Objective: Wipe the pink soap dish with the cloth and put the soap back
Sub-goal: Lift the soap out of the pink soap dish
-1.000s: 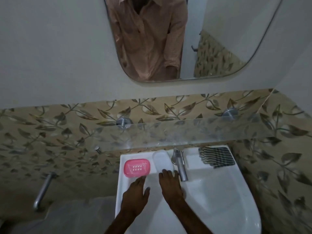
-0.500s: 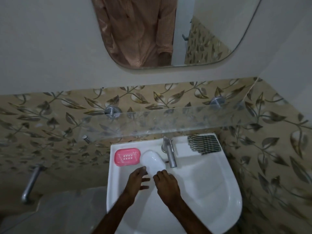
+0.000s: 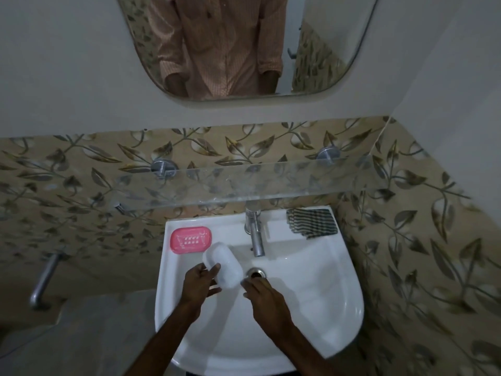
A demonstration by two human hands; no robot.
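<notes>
The pink soap dish [image 3: 190, 239] sits with nothing in it on the back left ledge of the white sink [image 3: 320, 308]. My left hand [image 3: 199, 284] holds a pale oval soap [image 3: 222, 265] tilted above the basin, with the thumb across its near end. My right hand [image 3: 267, 298] hovers just right of the soap, fingers loosely curled and fingertips by its lower end; I cannot tell whether they touch it. A dark striped cloth [image 3: 311, 222] lies folded on the back right ledge.
A chrome tap [image 3: 254, 234] stands at the back middle, above the drain [image 3: 256, 272]. A glass shelf [image 3: 244, 183] overhangs the ledge. Leaf-patterned tiled walls close in at the back and right. A metal pipe [image 3: 43, 280] sticks out low on the left.
The soap lay on the ledge beside the pink dish; my left hand has lifted it out over the basin. My right hand moved right, toward the drain.
</notes>
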